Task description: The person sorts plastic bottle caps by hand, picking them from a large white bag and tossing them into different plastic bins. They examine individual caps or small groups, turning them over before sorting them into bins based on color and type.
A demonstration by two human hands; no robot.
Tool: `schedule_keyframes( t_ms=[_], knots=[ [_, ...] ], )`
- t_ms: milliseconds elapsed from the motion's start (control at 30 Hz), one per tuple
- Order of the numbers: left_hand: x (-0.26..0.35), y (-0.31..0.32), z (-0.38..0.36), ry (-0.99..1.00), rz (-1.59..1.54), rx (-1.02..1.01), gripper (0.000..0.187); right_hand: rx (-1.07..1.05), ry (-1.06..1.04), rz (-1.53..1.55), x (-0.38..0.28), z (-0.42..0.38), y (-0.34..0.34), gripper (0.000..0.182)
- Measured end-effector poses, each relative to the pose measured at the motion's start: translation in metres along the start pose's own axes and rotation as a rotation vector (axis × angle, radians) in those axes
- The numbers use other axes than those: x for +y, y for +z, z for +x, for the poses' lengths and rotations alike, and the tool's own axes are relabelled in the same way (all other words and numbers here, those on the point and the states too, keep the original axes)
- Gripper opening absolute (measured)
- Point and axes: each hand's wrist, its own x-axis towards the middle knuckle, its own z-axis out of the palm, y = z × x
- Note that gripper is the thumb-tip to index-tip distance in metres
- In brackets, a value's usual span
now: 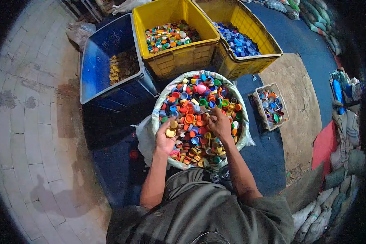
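Observation:
A white sack (156,109) stands open in front of me, full of mixed plastic bottle caps (195,101) in red, orange, blue, green and gold. My left hand (166,136) is at the sack's left rim, closed around several gold caps (171,129). Over the middle of the pile, my right hand (218,122) reaches down with its fingertips pinching among the caps; what it grips is too small to tell.
Behind the sack stand a blue crate (97,65) with gold caps, a yellow crate (179,57) with mixed caps and another yellow crate (252,61) with blue caps. A small box (257,97) of caps sits at the right. Stuffed sacks (341,162) line the right side.

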Motion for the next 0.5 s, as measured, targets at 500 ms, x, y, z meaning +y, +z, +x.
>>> schedule_keyframes(
  t_ms=[500],
  knots=[
    [-0.022,0.009,-0.007,-0.056,0.179,-0.003,0.022,-0.063,0.107,-0.027,0.015,0.003,0.014,0.059]
  ],
)
